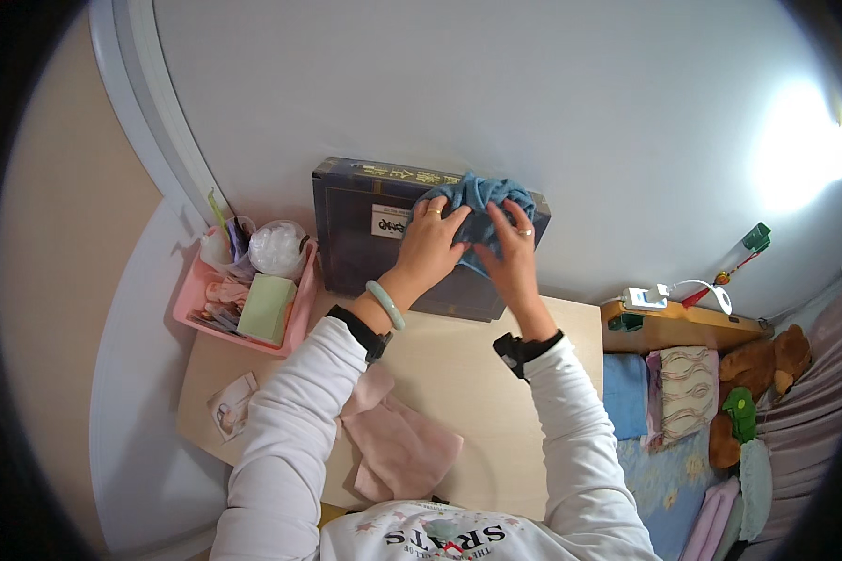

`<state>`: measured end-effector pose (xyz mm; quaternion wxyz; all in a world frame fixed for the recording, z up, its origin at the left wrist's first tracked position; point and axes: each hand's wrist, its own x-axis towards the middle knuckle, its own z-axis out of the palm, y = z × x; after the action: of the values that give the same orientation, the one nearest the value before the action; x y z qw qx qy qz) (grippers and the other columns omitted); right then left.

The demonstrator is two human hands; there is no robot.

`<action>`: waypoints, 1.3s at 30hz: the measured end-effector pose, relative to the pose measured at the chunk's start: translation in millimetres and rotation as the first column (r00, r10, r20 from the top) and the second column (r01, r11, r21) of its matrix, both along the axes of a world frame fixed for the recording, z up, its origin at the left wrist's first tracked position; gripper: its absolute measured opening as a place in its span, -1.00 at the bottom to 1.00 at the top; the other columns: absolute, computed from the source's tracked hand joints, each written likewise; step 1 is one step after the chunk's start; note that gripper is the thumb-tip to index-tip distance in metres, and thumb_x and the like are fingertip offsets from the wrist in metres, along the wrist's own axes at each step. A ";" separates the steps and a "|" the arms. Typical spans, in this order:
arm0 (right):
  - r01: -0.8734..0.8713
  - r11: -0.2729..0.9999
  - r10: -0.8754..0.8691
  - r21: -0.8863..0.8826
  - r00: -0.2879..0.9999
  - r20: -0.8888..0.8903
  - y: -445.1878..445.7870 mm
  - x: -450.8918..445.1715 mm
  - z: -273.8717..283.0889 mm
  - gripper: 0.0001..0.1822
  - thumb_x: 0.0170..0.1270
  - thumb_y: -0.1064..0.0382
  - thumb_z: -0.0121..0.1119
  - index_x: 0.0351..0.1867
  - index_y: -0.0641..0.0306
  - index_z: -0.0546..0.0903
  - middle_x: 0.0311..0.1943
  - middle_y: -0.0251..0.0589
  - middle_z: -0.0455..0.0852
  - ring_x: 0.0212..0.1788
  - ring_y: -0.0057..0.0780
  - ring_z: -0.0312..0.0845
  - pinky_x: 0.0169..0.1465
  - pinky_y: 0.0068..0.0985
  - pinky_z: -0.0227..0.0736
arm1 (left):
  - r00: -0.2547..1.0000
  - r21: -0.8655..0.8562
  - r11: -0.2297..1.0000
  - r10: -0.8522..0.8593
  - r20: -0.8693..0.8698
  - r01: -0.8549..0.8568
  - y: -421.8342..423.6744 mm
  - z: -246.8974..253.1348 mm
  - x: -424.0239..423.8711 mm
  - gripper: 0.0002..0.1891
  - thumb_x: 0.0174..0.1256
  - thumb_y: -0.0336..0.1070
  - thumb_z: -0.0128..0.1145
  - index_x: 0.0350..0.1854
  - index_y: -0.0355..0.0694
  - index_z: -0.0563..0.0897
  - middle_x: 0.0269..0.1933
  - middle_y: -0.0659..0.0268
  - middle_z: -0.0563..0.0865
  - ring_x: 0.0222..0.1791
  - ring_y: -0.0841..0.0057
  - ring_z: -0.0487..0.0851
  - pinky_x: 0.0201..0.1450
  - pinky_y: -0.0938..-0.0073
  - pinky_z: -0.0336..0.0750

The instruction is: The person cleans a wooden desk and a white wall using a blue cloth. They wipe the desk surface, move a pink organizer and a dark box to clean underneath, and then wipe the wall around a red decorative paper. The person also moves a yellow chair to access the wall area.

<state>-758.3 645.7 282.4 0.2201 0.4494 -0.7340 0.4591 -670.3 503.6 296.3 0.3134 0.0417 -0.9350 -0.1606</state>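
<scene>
A large dark blue boxed book (354,245) stands upright on the light wooden table (477,393), close to the wall. A crumpled blue cloth (478,228) lies over its upper right part and top edge. My left hand (431,242) presses on the cloth's left side, fingers spread. On its right side rests my right hand (511,245), fingers bent over the folds. Both hands touch the cloth; whether either grips it cannot be told. A pink cloth (410,449) lies loosely on the table nearer my body.
At the table's left stands a pink plastic basket (305,308) with a light green box (266,308) and plastic cups. A small picture card (233,407) lies below it. On the right are a power strip (645,299), a bed with folded bedding (687,393) and a brown teddy bear (754,365).
</scene>
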 end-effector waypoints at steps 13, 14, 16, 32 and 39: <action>-0.018 0.859 -0.034 0.512 0.995 0.091 27.0 49.9 -165.5 -0.73 -0.14 0.46 0.32 -0.30 0.28 0.62 -0.08 0.06 0.49 0.06 0.05 0.31 0.13 -0.22 0.35 | 0.696 0.067 0.997 -0.024 0.718 -0.034 2.6 -143.9 44.0 -0.67 0.21 -0.10 0.16 -0.02 -0.09 0.65 0.06 0.05 0.55 0.18 0.03 0.42 0.22 -0.16 0.26; -0.043 0.836 -0.021 0.547 0.994 0.111 28.2 50.2 -170.3 -0.73 -0.12 0.44 0.32 -0.29 0.29 0.63 -0.09 0.05 0.49 0.04 0.05 0.35 0.09 -0.21 0.37 | 0.652 0.044 0.998 -0.002 0.758 -0.047 2.7 -149.3 46.0 -0.68 0.23 -0.07 0.13 -0.03 -0.06 0.67 0.07 0.07 0.57 0.19 0.05 0.43 0.24 -0.24 0.21; -0.108 0.857 -0.005 0.504 0.976 0.219 34.0 46.2 -174.2 -0.73 -0.11 0.43 0.32 -0.28 0.32 0.63 -0.11 0.06 0.51 0.00 0.05 0.40 0.05 -0.22 0.40 | 0.593 0.115 0.993 -0.073 0.802 -0.034 10.4 -136.1 37.1 -0.69 0.24 -0.05 0.12 -0.05 -0.02 0.68 0.06 0.14 0.61 0.17 0.10 0.47 0.24 -0.34 0.13; 0.247 0.969 -0.247 -0.031 0.969 -0.002 32.0 -19.9 -37.4 -0.55 0.03 0.53 0.21 0.02 0.20 0.56 0.17 0.10 0.35 0.18 0.07 0.26 0.15 -0.21 0.32 | 0.977 0.273 0.939 -0.208 -0.039 0.210 43.6 -18.3 -29.4 -0.50 0.17 -0.33 0.21 0.21 -0.13 0.45 -0.04 0.03 0.57 0.01 0.03 0.51 0.06 0.17 0.44; 0.164 0.966 -0.191 0.202 0.974 0.123 51.6 24.0 -150.6 -0.63 -0.06 0.59 0.14 -0.15 0.26 0.56 -0.01 0.10 0.42 0.04 0.08 0.31 0.06 -0.18 0.33 | 0.857 0.427 0.902 -0.267 0.440 0.062 29.8 -131.8 -2.3 -0.63 0.18 -0.20 0.20 0.03 -0.20 0.59 -0.09 -0.04 0.66 -0.03 0.03 0.59 0.02 0.17 0.48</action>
<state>-734.3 697.3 131.8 0.1639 0.3668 -0.8257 0.3960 -672.6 533.4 164.6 0.0368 0.0620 -0.9308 -0.3583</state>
